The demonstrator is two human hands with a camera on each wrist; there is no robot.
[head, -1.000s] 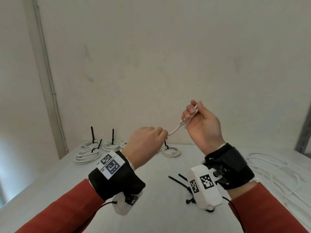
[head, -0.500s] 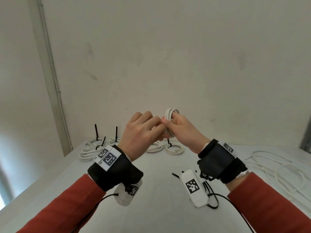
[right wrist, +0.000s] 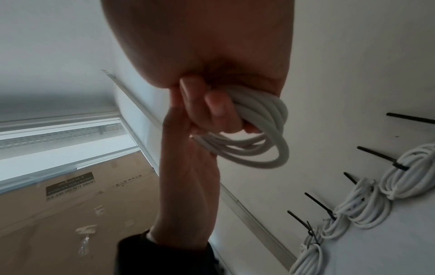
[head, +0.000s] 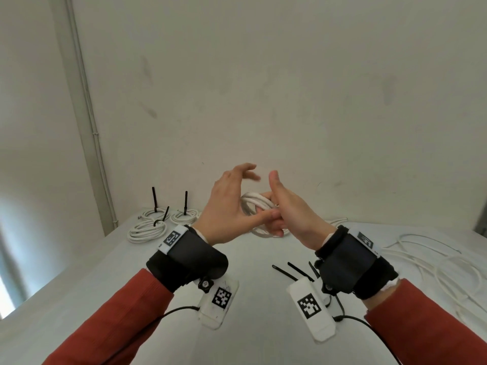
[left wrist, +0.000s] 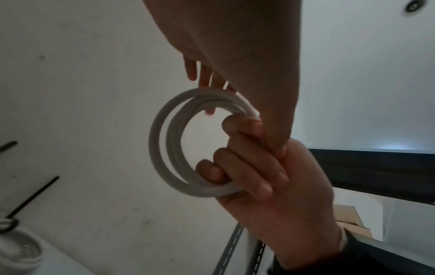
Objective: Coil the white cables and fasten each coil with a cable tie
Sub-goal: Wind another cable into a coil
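We hold the white cable coil (head: pixel 253 200) up above the table (head: pixel 126 275) in our right hand (head: pixel 297 219), whose fingers are curled through its loops, while our left hand (head: pixel 226 206) is released beside it, fingers stretched out, only the thumb touching the right fingers.

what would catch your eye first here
A small white cable coil is held up at centre in the grip of the right hand, the left hand open beside it. Finished coils with black ties sticking up sit at the far left of the table; loose cable ties lie by the right wrist.
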